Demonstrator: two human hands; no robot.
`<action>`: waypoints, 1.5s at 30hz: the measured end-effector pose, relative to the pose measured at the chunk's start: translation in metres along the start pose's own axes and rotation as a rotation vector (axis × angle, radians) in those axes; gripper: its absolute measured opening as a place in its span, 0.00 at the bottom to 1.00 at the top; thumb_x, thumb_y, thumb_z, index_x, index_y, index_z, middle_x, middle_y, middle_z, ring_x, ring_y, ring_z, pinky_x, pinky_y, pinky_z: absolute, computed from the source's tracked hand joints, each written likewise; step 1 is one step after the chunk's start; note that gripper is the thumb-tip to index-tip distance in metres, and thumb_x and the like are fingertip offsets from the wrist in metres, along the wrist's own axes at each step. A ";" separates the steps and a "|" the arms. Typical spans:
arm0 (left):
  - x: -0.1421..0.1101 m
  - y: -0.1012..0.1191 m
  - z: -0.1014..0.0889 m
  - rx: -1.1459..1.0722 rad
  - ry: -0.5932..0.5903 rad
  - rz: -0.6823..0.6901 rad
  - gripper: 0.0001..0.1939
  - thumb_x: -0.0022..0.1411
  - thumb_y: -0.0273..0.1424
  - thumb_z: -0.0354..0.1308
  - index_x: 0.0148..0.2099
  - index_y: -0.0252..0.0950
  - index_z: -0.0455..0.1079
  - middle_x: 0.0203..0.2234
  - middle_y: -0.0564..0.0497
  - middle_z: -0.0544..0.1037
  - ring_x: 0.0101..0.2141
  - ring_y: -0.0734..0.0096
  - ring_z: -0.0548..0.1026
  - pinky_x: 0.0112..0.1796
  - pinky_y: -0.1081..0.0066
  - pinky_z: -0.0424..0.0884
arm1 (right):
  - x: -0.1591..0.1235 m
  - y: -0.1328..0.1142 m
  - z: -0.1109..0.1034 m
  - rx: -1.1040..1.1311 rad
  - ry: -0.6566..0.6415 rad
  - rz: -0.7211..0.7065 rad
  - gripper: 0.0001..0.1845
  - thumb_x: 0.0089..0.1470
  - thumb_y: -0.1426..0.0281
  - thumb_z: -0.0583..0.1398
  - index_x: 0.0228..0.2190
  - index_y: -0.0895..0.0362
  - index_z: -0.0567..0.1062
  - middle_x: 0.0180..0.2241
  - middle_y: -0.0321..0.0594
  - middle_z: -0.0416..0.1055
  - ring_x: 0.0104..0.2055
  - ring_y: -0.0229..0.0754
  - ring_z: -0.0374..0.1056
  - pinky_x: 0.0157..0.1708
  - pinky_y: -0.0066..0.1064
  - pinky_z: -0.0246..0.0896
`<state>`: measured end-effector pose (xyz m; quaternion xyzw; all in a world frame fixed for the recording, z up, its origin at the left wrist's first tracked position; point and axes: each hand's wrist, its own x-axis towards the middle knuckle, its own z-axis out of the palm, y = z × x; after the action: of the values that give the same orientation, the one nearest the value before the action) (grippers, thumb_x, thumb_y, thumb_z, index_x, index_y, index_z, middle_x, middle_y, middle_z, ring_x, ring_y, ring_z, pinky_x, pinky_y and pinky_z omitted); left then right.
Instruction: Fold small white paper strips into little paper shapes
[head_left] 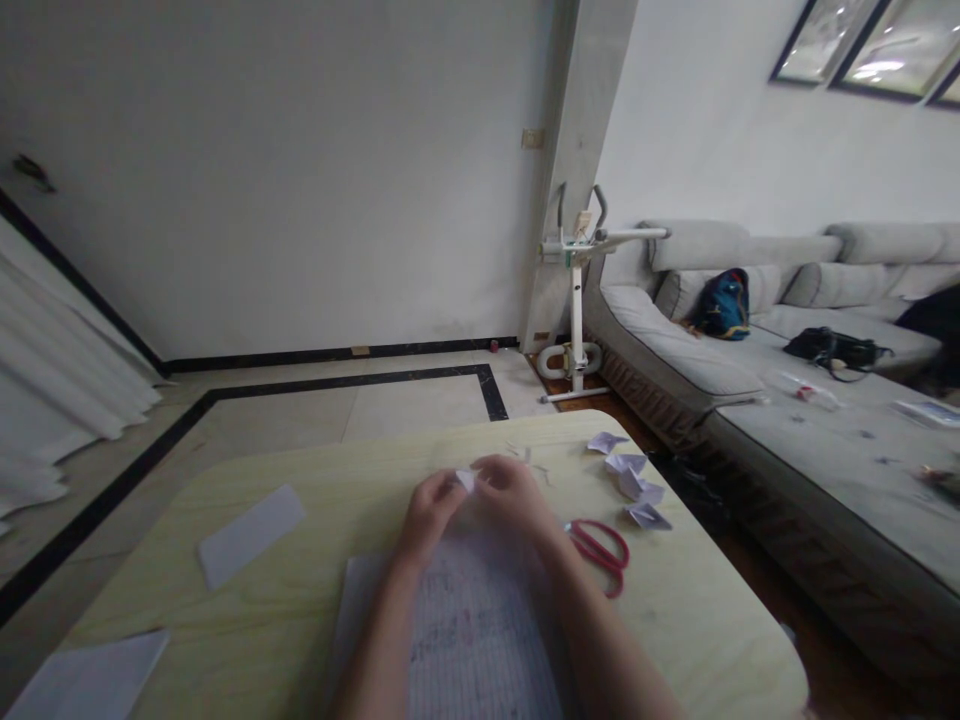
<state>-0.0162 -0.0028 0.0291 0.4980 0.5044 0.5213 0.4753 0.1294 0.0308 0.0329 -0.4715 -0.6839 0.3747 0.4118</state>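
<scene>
A small folded piece of white paper [466, 481] is pinched between both hands above the table. My left hand [433, 508] grips its left side with closed fingers. On the other side, my right hand [511, 492] has its fingers closed at the paper's edge. Below my forearms lies a lined notebook [465, 630] with writing on its page. Red-handled scissors [600, 552] rest beside my right forearm, their blades partly hidden by it. Several folded paper pieces [628, 470] sit in a row near the table's right edge.
The pale wooden table [300, 580] has rounded corners. A white paper strip [251, 535] lies at left, with more paper [97, 675] at the near left corner. Thin paper scraps [536, 466] lie beyond my right hand. A grey sofa [750, 400] and white exercise machine [576, 310] stand beyond.
</scene>
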 end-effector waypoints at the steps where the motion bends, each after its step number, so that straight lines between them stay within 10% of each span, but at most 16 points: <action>1: 0.000 -0.001 0.000 -0.003 -0.006 -0.002 0.10 0.52 0.33 0.56 0.36 0.33 0.71 0.18 0.58 0.65 0.20 0.79 0.60 0.21 0.78 0.55 | 0.000 -0.001 0.000 0.003 -0.006 0.004 0.11 0.44 0.71 0.59 0.34 0.57 0.75 0.25 0.35 0.71 0.25 0.34 0.64 0.25 0.24 0.58; 16: -0.001 -0.004 0.001 -0.128 -0.018 -0.008 0.10 0.53 0.35 0.55 0.33 0.33 0.71 0.19 0.56 0.67 0.21 0.78 0.63 0.22 0.78 0.57 | -0.002 -0.002 -0.005 0.135 -0.072 0.068 0.15 0.44 0.66 0.62 0.36 0.57 0.74 0.28 0.36 0.73 0.29 0.37 0.67 0.29 0.27 0.61; 23: 0.002 -0.007 0.005 -0.251 0.034 -0.017 0.14 0.53 0.34 0.55 0.40 0.34 0.72 0.35 0.49 0.75 0.32 0.70 0.72 0.30 0.74 0.67 | -0.001 -0.004 -0.001 0.108 -0.011 0.081 0.10 0.46 0.66 0.60 0.31 0.59 0.76 0.26 0.37 0.73 0.29 0.38 0.68 0.28 0.27 0.61; 32: 0.004 -0.010 0.006 -0.415 0.105 -0.087 0.13 0.49 0.32 0.60 0.39 0.33 0.71 0.27 0.52 0.73 0.25 0.76 0.70 0.26 0.76 0.66 | 0.002 0.006 0.001 0.054 0.064 0.054 0.11 0.47 0.68 0.58 0.34 0.58 0.75 0.28 0.38 0.73 0.29 0.38 0.67 0.30 0.28 0.61; 45: 0.008 -0.019 0.004 0.215 0.398 0.228 0.10 0.55 0.33 0.54 0.38 0.35 0.69 0.33 0.46 0.75 0.36 0.65 0.74 0.39 0.66 0.70 | -0.005 -0.009 0.015 -0.027 0.043 0.030 0.14 0.47 0.66 0.59 0.37 0.57 0.73 0.28 0.38 0.73 0.23 0.34 0.65 0.23 0.25 0.59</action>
<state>-0.0129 0.0059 0.0106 0.4871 0.5811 0.6026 0.2489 0.1133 0.0214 0.0341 -0.4952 -0.6728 0.3613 0.4142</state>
